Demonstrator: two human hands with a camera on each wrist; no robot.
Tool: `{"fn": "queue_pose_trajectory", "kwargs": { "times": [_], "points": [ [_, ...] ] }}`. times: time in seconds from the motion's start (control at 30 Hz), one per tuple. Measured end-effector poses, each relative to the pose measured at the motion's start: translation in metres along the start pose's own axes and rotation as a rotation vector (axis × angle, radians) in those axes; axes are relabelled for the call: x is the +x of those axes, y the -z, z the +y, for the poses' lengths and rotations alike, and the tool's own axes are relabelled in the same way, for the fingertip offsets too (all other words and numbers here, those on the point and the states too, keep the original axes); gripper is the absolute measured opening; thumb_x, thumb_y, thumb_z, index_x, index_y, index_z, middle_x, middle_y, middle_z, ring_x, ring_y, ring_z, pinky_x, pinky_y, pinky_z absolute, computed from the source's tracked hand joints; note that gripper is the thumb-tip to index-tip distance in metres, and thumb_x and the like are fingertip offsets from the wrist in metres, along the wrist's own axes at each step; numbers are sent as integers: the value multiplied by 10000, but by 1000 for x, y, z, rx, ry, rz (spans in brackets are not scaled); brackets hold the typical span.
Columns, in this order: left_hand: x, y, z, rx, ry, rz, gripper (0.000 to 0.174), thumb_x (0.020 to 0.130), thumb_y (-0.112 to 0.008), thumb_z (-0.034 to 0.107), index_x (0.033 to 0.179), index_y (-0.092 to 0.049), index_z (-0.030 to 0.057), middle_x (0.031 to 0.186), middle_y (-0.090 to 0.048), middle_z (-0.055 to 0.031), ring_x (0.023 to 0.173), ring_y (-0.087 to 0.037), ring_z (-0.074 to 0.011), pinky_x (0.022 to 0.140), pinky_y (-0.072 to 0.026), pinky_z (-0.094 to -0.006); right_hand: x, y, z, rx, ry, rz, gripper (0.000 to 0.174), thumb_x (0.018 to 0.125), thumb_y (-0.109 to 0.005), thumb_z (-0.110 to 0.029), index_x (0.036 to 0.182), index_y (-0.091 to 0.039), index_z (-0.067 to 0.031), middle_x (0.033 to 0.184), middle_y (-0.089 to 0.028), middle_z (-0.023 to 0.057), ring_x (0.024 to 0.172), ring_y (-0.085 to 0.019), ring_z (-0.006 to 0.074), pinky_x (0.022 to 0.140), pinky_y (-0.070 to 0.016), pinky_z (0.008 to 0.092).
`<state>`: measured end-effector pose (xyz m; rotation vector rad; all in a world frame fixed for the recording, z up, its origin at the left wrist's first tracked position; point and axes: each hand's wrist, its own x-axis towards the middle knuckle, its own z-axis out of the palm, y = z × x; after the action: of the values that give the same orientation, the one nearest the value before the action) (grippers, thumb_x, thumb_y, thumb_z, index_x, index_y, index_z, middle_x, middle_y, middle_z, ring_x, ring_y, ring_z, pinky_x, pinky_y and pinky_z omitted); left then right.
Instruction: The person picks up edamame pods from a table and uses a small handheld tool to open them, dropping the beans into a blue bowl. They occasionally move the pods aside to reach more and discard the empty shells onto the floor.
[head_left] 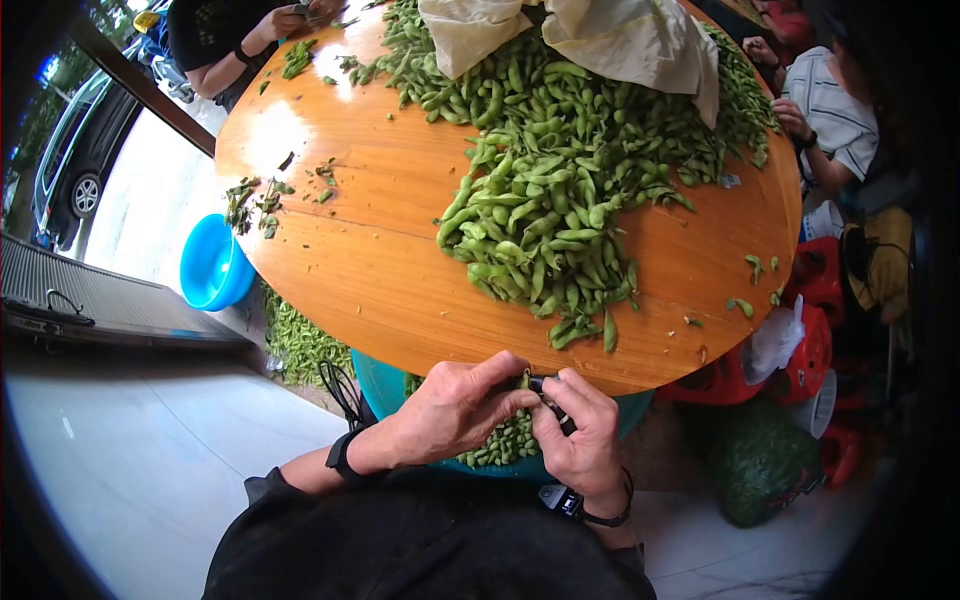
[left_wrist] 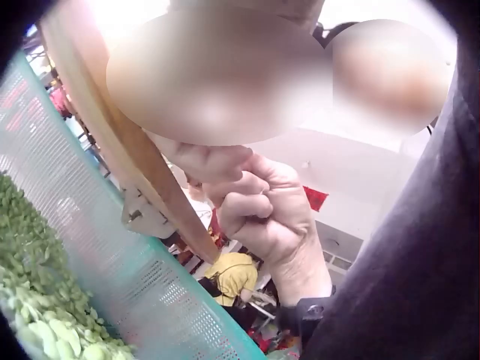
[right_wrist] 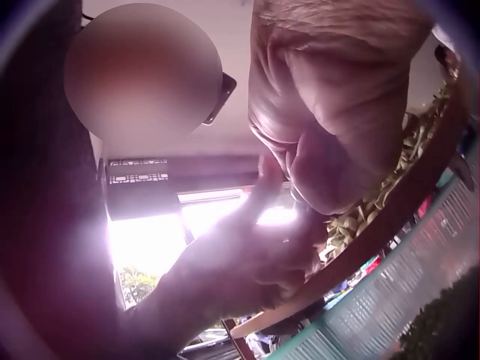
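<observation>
In the head view my left hand (head_left: 450,405) and right hand (head_left: 582,435) meet at the table's near edge. Left thumb and index finger pinch a small green pod (head_left: 524,380). A small black object (head_left: 567,425) lies in the curled right fingers, its dark end beside the pod; I cannot tell its kind. Beneath both hands a teal basket (head_left: 375,385) holds loose green beans (head_left: 510,440). The left wrist view shows the right hand (left_wrist: 262,210) with curled fingers. In the right wrist view the right hand (right_wrist: 330,105) looms close, the left hand (right_wrist: 240,255) beyond.
A large heap of green pods (head_left: 550,190) covers much of the wooden table (head_left: 370,260), with pale cloth (head_left: 640,50) over its back. Blue basin (head_left: 213,265) stands left; red stools (head_left: 805,350) and a dark green bag (head_left: 765,465) are right. Other people sit at the far sides.
</observation>
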<state>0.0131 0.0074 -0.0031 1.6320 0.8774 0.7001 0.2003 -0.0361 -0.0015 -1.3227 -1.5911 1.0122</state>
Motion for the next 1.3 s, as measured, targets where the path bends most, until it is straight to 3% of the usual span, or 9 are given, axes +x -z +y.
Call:
{"fn": "queue_pose_trajectory", "kwargs": {
  "times": [0.1,0.23,0.43,0.6,0.67,0.77,0.9,1.1,1.3],
  "points": [
    [1,8,1,147,-63,-41,226,978,-604,93,1171,-577,-21,723,-668,-114,608,-651,-167,544,-490,-348,0,1,0,-69,35,46,138,818,-648,40,955,-634,53,801,-564,139,694,-615,297,620,-483,350],
    [4,10,7,-160,252,-151,289,1063,-464,163,1263,-569,-17,743,-668,-73,657,-648,-119,579,-527,-275,-1,-6,-1,-126,68,121,156,818,-641,47,974,-631,53,817,-559,150,692,-613,315,601,-487,366],
    [1,-22,-3,-846,416,228,272,1052,-439,157,1183,-590,-29,653,-532,-23,570,-490,-75,526,-402,-230,-7,-41,1,-421,207,315,205,815,-643,53,1017,-609,57,894,-538,200,692,-589,366,601,-493,406],
    [-8,-28,-14,-592,251,264,287,983,-417,82,1171,-608,-21,1000,-629,-64,768,-569,-88,623,-468,-227,-3,-48,2,-535,316,366,183,831,-626,67,1012,-612,68,890,-537,207,705,-612,353,590,-519,394],
    [-8,-28,-15,-1127,287,233,282,987,-416,37,1189,-601,-27,1116,-632,-90,886,-607,-108,727,-520,-246,-2,-48,5,-552,343,380,176,838,-633,60,1013,-615,60,885,-539,199,687,-617,329,579,-527,385],
    [-6,-32,-13,-1185,332,243,259,1013,-434,40,1203,-595,-32,1143,-636,-94,886,-615,-116,762,-519,-249,-3,-45,8,-452,334,419,177,831,-638,51,1008,-621,55,884,-545,195,685,-620,327,576,-529,387],
    [-8,-31,-15,-1181,296,207,245,1040,-482,102,1212,-592,-33,1057,-631,-71,820,-574,-100,698,-478,-239,-5,-36,8,-404,304,428,193,812,-644,48,1004,-631,53,872,-568,180,683,-625,329,586,-522,373],
    [-6,-9,-13,-387,133,77,236,1016,-580,140,1177,-621,-27,869,-594,-34,686,-511,-98,643,-440,-236,-4,1,4,-1,30,128,212,832,-681,11,1039,-659,52,843,-598,122,666,-607,203,594,-490,299],
    [-7,-16,-13,-1027,305,148,195,996,-594,94,1149,-632,-21,928,-658,-65,728,-607,-121,601,-474,-244,-1,0,-6,0,-21,177,362,801,-776,-33,1149,-685,10,862,-615,82,699,-608,151,630,-495,263]
  ]
}}
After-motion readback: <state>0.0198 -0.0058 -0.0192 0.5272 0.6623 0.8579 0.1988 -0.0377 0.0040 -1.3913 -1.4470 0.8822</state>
